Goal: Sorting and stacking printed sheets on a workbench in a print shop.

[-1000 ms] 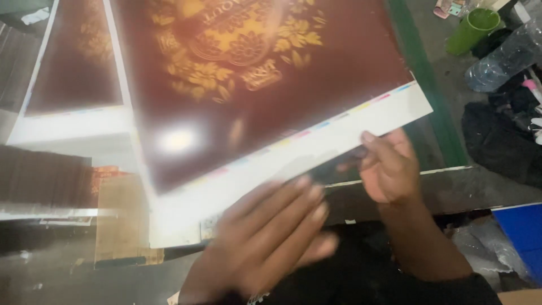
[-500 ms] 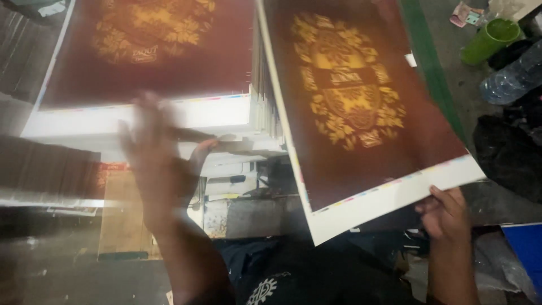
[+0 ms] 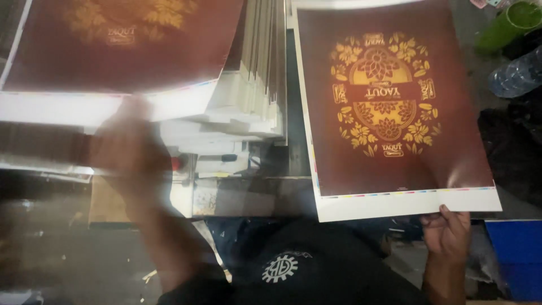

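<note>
My right hand (image 3: 447, 232) grips the near white margin of a large printed sheet (image 3: 389, 107), dark maroon with a gold floral emblem, lying flat on the right. At the upper left, a tall stack of the same maroon sheets (image 3: 124, 45) shows its white edges (image 3: 248, 101). My left hand (image 3: 129, 149) is a motion blur, fingers spread, at the near edge of that stack's top sheet. Whether it touches the sheet I cannot tell, and nothing is visibly held in it.
A green cup (image 3: 505, 22) and a clear plastic bottle (image 3: 516, 73) lie at the far right beside dark cloth. A blue box (image 3: 516, 257) sits at the lower right. Cardboard (image 3: 107, 200) and papers lie under the stack's front.
The right hand carried the maroon sheet from the centre to the right and laid it flat. The left hand swung left and up to the stack's near edge.
</note>
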